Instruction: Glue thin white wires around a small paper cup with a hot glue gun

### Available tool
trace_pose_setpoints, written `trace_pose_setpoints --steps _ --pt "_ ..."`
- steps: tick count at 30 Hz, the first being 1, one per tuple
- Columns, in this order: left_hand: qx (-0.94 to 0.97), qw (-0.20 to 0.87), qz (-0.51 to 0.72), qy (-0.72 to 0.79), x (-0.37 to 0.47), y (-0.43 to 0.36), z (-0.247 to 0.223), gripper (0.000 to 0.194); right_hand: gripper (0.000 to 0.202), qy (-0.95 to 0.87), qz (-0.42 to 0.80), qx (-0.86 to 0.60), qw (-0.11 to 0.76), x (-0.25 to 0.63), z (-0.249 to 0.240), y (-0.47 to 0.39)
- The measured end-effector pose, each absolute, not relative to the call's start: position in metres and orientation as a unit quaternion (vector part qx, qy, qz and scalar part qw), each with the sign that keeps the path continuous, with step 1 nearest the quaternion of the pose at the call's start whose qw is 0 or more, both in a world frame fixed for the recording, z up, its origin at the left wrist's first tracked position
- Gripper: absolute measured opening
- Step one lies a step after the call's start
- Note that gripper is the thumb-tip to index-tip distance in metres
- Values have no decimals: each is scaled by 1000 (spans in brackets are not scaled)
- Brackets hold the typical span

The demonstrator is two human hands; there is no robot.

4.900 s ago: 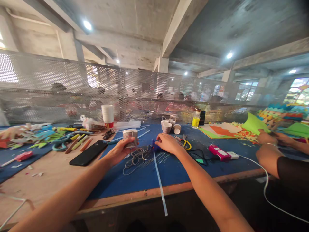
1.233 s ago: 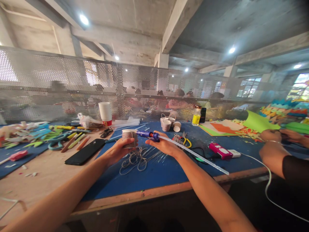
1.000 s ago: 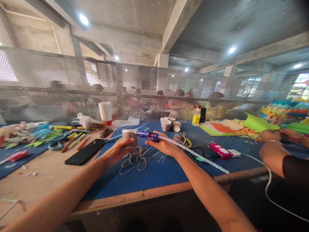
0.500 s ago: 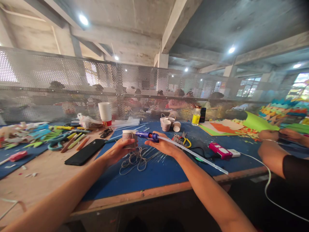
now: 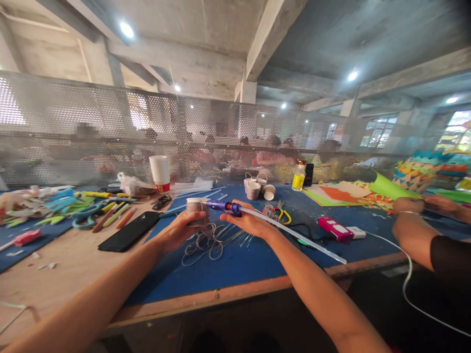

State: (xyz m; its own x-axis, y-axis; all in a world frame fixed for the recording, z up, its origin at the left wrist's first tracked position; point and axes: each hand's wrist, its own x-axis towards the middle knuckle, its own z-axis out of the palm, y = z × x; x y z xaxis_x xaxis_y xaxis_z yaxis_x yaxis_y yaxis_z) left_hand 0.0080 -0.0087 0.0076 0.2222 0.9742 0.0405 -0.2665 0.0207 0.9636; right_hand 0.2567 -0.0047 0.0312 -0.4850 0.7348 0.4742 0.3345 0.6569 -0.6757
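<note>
Fingers of my left hand (image 5: 182,229) are wrapped round a small cord-wrapped cup (image 5: 196,208), held upright above the blue mat. My right hand (image 5: 248,220) grips a blue glue gun (image 5: 221,205), whose tip points left and meets or nearly meets the cup's upper side. A long translucent glue stick (image 5: 305,240) runs from the back of the gun toward the lower right. Loose grey cord (image 5: 208,242) lies in loops on the mat below the cup.
Several small cups (image 5: 253,189) stand behind, with yellow-handled scissors (image 5: 284,215) nearer. A black phone (image 5: 129,231) and tools lie left. Right are a glass bottle (image 5: 299,175), a pink device (image 5: 335,229), coloured sheets (image 5: 338,194) and another person's hands (image 5: 408,206). A perforated screen (image 5: 209,127) stands behind.
</note>
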Motion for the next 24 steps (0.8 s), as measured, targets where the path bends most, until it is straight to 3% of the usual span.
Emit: trace_pose_setpoints --steps 24 --pt "441 636 530 346 11 -17 17 20 33 -811 289 -306 406 258 29 -2"
